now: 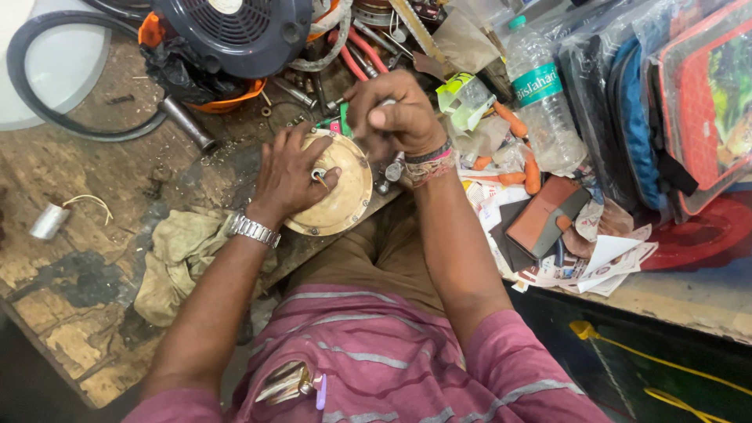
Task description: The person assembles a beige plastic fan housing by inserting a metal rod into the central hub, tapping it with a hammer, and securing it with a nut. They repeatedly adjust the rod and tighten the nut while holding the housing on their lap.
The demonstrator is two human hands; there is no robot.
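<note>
**Working over a round metal cover at the table's edge**

Sitting at the left of the worn wooden table (pixel 70 290) is a small metal cylinder (pixel 48 222) with white leads, and nearer the person a crumpled rag (pixel 176 254) is lying beside the left forearm. The left hand (pixel 288 174) is pressing flat on the round brass-coloured cover (pixel 341 200), its grip spread, with the fingertips at the small centre hub. The cover is overhanging the table's front edge, above the person's lap. The right hand (pixel 392 117) is hovering just behind it, its grip pressed together around a slim tool whose tip I cannot make out. Judging by the screws showing around the rim, the cover is looking partly fastened. Room is running tight: a fan housing (pixel 235 31) is crowding behind, while a plastic bottle (pixel 540 98) and papers are hemming in the right.
</note>
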